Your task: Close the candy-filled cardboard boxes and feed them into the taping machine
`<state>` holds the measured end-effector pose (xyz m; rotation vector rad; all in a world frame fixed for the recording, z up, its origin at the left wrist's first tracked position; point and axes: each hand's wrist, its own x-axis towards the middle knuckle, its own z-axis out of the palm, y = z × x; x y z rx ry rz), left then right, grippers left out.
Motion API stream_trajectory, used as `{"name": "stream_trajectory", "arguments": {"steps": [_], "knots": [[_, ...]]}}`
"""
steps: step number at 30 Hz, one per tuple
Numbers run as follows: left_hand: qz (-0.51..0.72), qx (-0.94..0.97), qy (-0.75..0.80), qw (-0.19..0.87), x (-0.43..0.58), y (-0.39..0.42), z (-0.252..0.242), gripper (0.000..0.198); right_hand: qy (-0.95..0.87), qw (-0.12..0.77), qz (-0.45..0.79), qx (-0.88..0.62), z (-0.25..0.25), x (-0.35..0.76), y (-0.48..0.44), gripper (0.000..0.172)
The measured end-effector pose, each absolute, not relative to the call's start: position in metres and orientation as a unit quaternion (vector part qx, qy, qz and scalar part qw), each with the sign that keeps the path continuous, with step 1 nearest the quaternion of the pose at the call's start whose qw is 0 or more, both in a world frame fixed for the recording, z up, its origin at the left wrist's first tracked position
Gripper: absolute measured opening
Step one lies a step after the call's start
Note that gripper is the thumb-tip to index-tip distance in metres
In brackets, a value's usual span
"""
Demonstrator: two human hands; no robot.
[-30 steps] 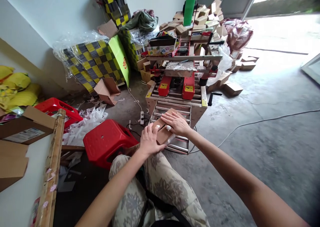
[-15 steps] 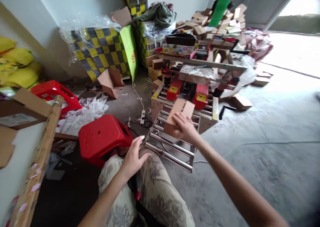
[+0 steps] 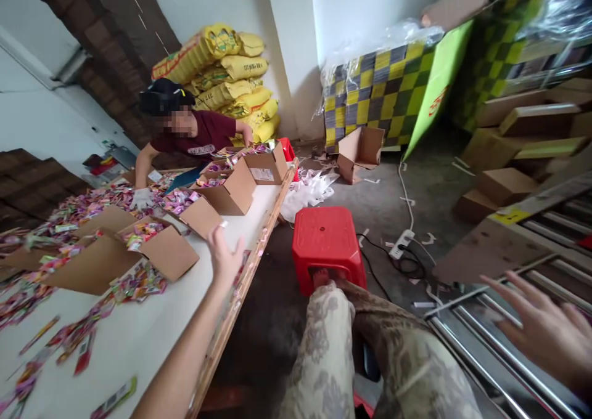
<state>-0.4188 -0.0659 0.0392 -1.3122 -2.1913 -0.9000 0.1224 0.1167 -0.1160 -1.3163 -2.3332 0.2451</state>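
Cluttered workshop, white walls, grey concrete floor (image 3: 444, 188), with yellow sacks (image 3: 245, 68) piled at the back and a black-and-yellow checkered stack (image 3: 382, 89) near the middle. Only the head view to go on. Off to the left there's a white surface (image 3: 152, 339) with a wooden edge, pretty much buried in small colourful packets (image 3: 139, 281) at its far end, plus several cartons with their flaps up.

Left hand (image 3: 226, 256) is up by the near edge of that surface, right beside a cardboard carton (image 3: 202, 217) with packets in it. Grip's released, thumb and fingers apart; can't tell if a fingertip touches the flap. Right hand (image 3: 541, 326) is a bit blurry, fingers spread, grip released too, and it's over or beside a metal roller track (image 3: 497, 360), contact unclear.

Red stool (image 3: 322, 228) sits between the two sides, and across the surface a co-worker (image 3: 203, 137) in a dark red shirt has one gloved hand (image 3: 142, 198) among the packets.
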Motion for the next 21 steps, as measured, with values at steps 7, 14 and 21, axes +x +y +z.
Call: {"name": "stream_trajectory", "arguments": {"steps": [7, 14, 21], "knots": [[-0.071, -0.241, -0.913, 0.322, -0.551, -0.103, 0.104, 0.065, -0.870, 0.146, 0.085, -0.462, -0.167, 0.126, 0.086, 0.049], [0.170, -0.313, -0.928, 0.107, -0.572, -0.174, 0.133, 0.036, -0.797, 0.161, 0.341, -0.472, -0.100, 0.017, 0.062, 0.043], [-0.014, -0.313, -0.946, 0.088, -0.498, -0.199, 0.188, 0.043, -0.585, 0.122, 0.751, -0.282, -0.048, -0.194, -0.058, 0.068]]}}
